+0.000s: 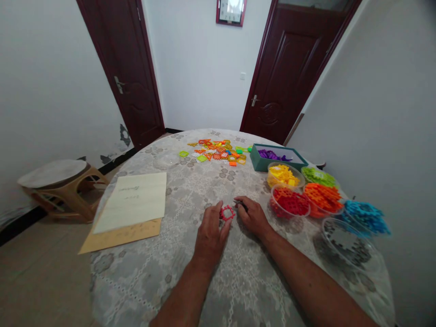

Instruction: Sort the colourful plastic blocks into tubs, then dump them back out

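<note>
My left hand is closed on a red square plastic building piece with an open middle and knobbly edges. Thumb and fingers pinch its sides just above the tablecloth. To the right, my right hand is closed round a slim dark pointed tool, its tip toward the red piece. Whether it is a pen or another tool cannot be made out. A small gap separates the tool from the piece. Nearest to my right hand stands a clear tub of red pieces.
Loose mixed pieces lie at the table's far side. On the right stand a green box of purple pieces and tubs of yellow, lime, orange, blue and grey pieces. Papers lie left.
</note>
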A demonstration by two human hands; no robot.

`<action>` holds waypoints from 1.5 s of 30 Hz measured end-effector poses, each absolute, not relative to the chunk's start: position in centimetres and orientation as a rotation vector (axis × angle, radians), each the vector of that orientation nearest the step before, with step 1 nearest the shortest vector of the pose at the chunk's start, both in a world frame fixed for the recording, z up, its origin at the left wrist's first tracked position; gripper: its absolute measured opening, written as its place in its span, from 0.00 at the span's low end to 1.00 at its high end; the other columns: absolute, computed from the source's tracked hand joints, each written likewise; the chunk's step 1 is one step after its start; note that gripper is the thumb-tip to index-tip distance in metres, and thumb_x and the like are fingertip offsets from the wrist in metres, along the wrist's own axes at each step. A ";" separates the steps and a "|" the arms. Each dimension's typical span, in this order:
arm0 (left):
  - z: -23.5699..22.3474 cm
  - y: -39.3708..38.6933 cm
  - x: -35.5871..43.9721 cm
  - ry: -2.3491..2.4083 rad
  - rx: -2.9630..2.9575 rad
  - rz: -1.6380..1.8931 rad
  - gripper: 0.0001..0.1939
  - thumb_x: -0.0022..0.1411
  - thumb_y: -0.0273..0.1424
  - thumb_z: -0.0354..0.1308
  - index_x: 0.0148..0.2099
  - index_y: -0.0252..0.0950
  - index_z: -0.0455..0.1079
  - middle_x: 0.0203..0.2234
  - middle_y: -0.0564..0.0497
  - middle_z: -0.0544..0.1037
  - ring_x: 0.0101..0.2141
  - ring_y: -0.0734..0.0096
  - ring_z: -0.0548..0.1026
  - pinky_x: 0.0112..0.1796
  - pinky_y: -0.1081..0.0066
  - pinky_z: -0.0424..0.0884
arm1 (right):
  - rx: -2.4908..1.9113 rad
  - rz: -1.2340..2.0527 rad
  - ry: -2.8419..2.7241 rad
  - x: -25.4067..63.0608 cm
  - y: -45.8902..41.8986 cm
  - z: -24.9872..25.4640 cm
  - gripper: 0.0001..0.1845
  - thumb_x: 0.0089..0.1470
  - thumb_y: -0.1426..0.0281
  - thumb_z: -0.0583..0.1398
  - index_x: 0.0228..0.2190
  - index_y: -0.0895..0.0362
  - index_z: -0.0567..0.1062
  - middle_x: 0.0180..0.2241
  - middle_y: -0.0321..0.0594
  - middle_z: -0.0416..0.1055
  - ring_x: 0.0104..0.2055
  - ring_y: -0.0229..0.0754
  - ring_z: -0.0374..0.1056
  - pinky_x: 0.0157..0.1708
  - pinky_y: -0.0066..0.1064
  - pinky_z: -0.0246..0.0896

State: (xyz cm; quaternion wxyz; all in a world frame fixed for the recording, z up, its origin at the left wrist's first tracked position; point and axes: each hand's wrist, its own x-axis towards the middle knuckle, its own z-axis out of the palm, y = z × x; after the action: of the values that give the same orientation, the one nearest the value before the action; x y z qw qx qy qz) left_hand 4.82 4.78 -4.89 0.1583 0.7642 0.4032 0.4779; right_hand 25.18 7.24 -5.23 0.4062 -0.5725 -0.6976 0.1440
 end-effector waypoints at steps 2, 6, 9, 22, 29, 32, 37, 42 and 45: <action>-4.9 4.9 4.8 1.155 2.194 1.357 0.25 0.74 0.31 0.56 0.70 0.43 0.58 0.48 0.44 0.73 0.46 0.61 0.77 0.50 0.57 0.79 | -1.439 0.365 -1.754 25.2 7.3 -5.3 0.17 0.63 0.71 0.55 0.50 0.55 0.78 0.43 0.44 0.83 0.45 0.46 0.79 0.50 0.38 0.71; -4.8 5.3 4.6 1.194 2.221 1.359 0.27 0.73 0.32 0.57 0.70 0.43 0.58 0.48 0.45 0.73 0.46 0.62 0.77 0.51 0.56 0.78 | -1.425 0.373 -1.742 25.2 7.6 -5.5 0.17 0.62 0.72 0.56 0.50 0.55 0.79 0.43 0.43 0.83 0.45 0.45 0.79 0.51 0.36 0.71; -4.7 5.6 4.2 1.218 2.278 1.374 0.27 0.73 0.33 0.58 0.70 0.42 0.58 0.47 0.45 0.74 0.46 0.61 0.77 0.51 0.57 0.79 | -1.422 0.384 -1.733 25.3 7.8 -5.5 0.17 0.62 0.72 0.56 0.49 0.54 0.79 0.41 0.41 0.83 0.44 0.45 0.79 0.50 0.35 0.71; -4.5 6.5 3.4 1.339 2.437 1.294 0.28 0.72 0.38 0.59 0.69 0.39 0.61 0.47 0.43 0.77 0.45 0.58 0.81 0.49 0.54 0.81 | -1.422 0.370 -1.751 25.1 8.6 -5.8 0.18 0.61 0.76 0.57 0.50 0.55 0.79 0.48 0.44 0.82 0.51 0.45 0.77 0.56 0.34 0.68; -4.2 6.8 3.3 1.391 2.430 1.229 0.31 0.71 0.46 0.58 0.69 0.37 0.62 0.49 0.42 0.77 0.43 0.58 0.81 0.49 0.53 0.80 | -1.501 0.299 -1.814 24.9 8.7 -5.9 0.19 0.63 0.75 0.56 0.54 0.55 0.76 0.53 0.44 0.80 0.53 0.45 0.75 0.57 0.34 0.67; -4.2 6.8 3.2 1.415 2.447 1.193 0.31 0.71 0.47 0.56 0.69 0.37 0.62 0.50 0.41 0.76 0.44 0.57 0.81 0.50 0.52 0.79 | -1.501 0.244 -1.876 24.9 8.5 -5.7 0.20 0.64 0.73 0.57 0.56 0.56 0.75 0.54 0.45 0.79 0.55 0.46 0.75 0.57 0.36 0.67; -4.3 7.1 3.0 1.399 2.469 1.197 0.31 0.70 0.48 0.55 0.68 0.38 0.61 0.49 0.40 0.77 0.44 0.53 0.81 0.51 0.50 0.78 | -1.491 0.163 -1.961 24.8 8.2 -5.5 0.20 0.66 0.72 0.57 0.57 0.56 0.73 0.53 0.45 0.79 0.54 0.46 0.74 0.56 0.37 0.66; -4.3 7.2 3.1 1.372 2.479 1.235 0.31 0.70 0.48 0.55 0.67 0.35 0.63 0.47 0.40 0.78 0.45 0.52 0.80 0.51 0.50 0.77 | -1.483 0.100 -2.038 24.8 8.1 -5.6 0.21 0.65 0.71 0.58 0.58 0.56 0.73 0.54 0.45 0.78 0.53 0.46 0.74 0.56 0.37 0.65; -4.1 7.1 3.1 1.371 2.496 1.267 0.32 0.70 0.49 0.55 0.66 0.34 0.64 0.44 0.40 0.79 0.44 0.50 0.80 0.51 0.49 0.77 | -1.512 0.118 -1.993 24.8 7.2 -5.2 0.19 0.66 0.70 0.59 0.57 0.55 0.73 0.51 0.44 0.79 0.53 0.46 0.73 0.56 0.37 0.64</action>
State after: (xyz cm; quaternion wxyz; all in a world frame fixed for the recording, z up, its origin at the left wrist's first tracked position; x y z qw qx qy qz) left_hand 3.11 7.09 -4.10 0.0123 0.8008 0.4399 0.4063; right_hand 24.78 7.22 -5.22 0.3133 -0.5732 -0.7558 0.0446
